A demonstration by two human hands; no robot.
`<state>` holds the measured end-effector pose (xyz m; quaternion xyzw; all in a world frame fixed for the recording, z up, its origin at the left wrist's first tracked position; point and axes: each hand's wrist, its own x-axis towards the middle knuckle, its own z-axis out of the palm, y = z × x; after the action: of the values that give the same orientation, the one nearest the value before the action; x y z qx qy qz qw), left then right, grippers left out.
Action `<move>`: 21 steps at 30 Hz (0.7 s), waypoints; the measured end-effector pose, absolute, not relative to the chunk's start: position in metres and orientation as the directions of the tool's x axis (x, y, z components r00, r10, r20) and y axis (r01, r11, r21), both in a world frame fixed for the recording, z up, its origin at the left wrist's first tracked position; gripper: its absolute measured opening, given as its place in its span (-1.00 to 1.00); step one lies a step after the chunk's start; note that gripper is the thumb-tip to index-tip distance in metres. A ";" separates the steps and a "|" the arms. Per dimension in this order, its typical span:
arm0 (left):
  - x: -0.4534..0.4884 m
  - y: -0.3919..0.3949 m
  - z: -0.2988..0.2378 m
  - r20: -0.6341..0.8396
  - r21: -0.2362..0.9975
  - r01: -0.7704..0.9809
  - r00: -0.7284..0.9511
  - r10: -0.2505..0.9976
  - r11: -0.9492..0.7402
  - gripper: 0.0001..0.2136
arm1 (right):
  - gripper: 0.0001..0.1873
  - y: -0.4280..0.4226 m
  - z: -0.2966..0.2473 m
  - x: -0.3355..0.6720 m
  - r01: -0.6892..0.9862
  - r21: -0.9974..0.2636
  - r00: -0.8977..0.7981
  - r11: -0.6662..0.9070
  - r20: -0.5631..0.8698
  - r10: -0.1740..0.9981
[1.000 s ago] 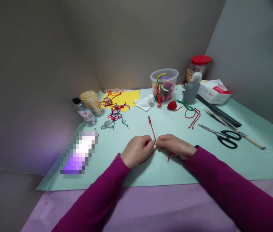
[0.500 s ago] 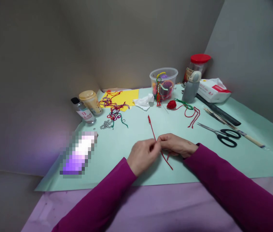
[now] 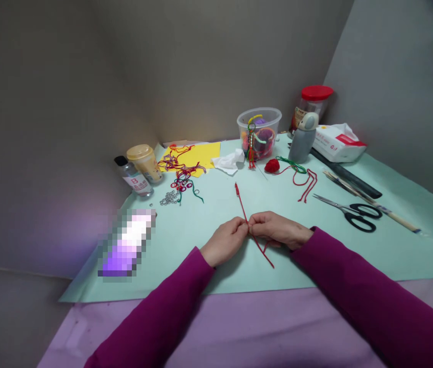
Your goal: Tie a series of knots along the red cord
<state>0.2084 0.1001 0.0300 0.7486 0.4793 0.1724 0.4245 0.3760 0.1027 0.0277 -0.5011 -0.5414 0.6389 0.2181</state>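
Observation:
A thin red cord point(image 3: 241, 204) lies across the mint-green paper sheet point(image 3: 400, 255), its upper end pointing away from me. My left hand point(image 3: 224, 241) and my right hand point(image 3: 278, 230) meet fingertip to fingertip, both pinching the cord at one spot. Below that spot, a longer strand runs toward the lower right and a short tail shows beside my right hand. The pinched part of the cord is hidden by my fingers. Both sleeves are magenta.
Beyond my hands are a red yarn ball point(image 3: 272, 165), tangled threads on yellow paper point(image 3: 209, 153), metal rings point(image 3: 169, 198) and a plastic tub point(image 3: 259, 138). Scissors point(image 3: 360, 220) lie to the right. A pixelated blurred patch point(image 3: 126, 245) covers the left of the sheet.
The lower cord strand has swung from the lower left to the lower right. My left hand has moved right and its fingers now meet my right hand's on the cord.

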 end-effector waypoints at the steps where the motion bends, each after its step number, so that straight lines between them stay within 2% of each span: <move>1: 0.208 0.101 0.030 -0.117 0.767 0.600 0.477 0.871 -0.226 -0.78 | -0.89 0.102 0.028 0.376 0.258 -0.911 -0.405 -0.321 -0.403 0.820; 5: 0.208 0.103 0.031 -0.088 0.686 0.675 0.450 0.889 -0.273 -0.78 | -0.86 0.102 0.029 0.377 0.258 -0.909 -0.415 -0.327 -0.410 0.812; 10: 0.206 0.104 0.032 -0.072 0.654 0.682 0.486 0.871 -0.327 -0.78 | -0.82 0.102 0.030 0.376 0.308 -0.900 -0.398 -0.309 -0.417 0.817; 17: 0.206 0.110 0.030 -0.136 0.739 0.629 0.489 0.862 -0.241 -0.77 | -0.92 0.100 0.028 0.374 0.378 -0.901 -0.372 -0.213 -0.359 0.856; 21: 0.204 0.112 0.026 -0.167 0.795 0.581 0.484 0.859 -0.173 -0.80 | -0.94 0.102 0.034 0.380 0.407 -0.888 -0.388 -0.212 -0.379 0.840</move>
<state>0.2043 0.1122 0.0259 0.7483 0.4812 0.1626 0.4267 0.3796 0.1025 0.0338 -0.5204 -0.5991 0.5790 0.1870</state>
